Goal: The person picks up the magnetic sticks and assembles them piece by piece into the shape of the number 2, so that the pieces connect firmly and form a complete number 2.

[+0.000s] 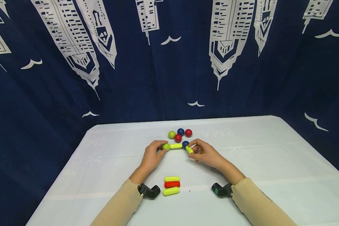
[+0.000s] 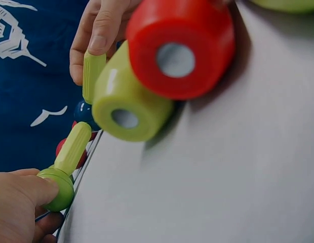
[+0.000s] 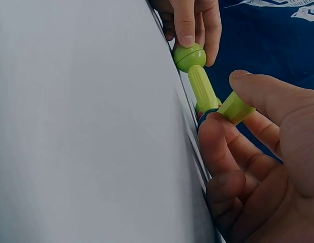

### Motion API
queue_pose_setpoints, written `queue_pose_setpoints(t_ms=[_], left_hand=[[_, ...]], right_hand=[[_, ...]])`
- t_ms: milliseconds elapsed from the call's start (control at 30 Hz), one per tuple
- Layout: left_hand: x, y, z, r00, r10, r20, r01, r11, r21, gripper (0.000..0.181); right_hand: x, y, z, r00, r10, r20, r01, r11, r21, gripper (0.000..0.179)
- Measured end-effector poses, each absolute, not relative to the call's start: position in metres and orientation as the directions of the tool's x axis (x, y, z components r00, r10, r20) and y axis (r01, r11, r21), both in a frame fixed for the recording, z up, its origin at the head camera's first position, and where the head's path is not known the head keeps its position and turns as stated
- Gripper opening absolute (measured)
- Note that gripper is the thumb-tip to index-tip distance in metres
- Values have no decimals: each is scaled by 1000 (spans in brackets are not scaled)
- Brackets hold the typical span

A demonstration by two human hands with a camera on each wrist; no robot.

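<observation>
The left hand (image 1: 152, 156) is pinching the lime ball (image 1: 166, 147) at the row's left end, thumb and fingers closed to its width, while the middle rod (image 1: 176, 146) is bridging to the blue ball (image 1: 185, 144) and the right hand (image 1: 207, 154) is pinching the angled rod (image 1: 189, 150) against that ball. Steadying the left end and keeping the angled rod's end face square to the blue ball should favour firm seating. Four loose balls (image 1: 178, 138) are crowding the space just behind, and three spare rods (image 1: 172, 184) are lying between the forearms, well apart.
</observation>
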State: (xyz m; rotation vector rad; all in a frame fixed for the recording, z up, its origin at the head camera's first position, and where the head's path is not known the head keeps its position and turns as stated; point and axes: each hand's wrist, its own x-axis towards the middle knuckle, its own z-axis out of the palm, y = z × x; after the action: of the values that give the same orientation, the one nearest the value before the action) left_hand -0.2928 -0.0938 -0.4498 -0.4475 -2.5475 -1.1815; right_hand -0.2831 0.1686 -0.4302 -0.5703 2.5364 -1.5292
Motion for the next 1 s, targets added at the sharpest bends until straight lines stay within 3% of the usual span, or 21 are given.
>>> queue_pose_setpoints(t_ms=[467,1000], left_hand=[[-295,-94,-453,-884,162,438,435,626,647,31],[-293,-94,-450,-913,154,378,388,615,687,32]], right_hand=[[-283,166,-433,-899,-424,108,-294,403,-867,39],[-282,169,-438,-882,-440,167,-387,477,-789,37]])
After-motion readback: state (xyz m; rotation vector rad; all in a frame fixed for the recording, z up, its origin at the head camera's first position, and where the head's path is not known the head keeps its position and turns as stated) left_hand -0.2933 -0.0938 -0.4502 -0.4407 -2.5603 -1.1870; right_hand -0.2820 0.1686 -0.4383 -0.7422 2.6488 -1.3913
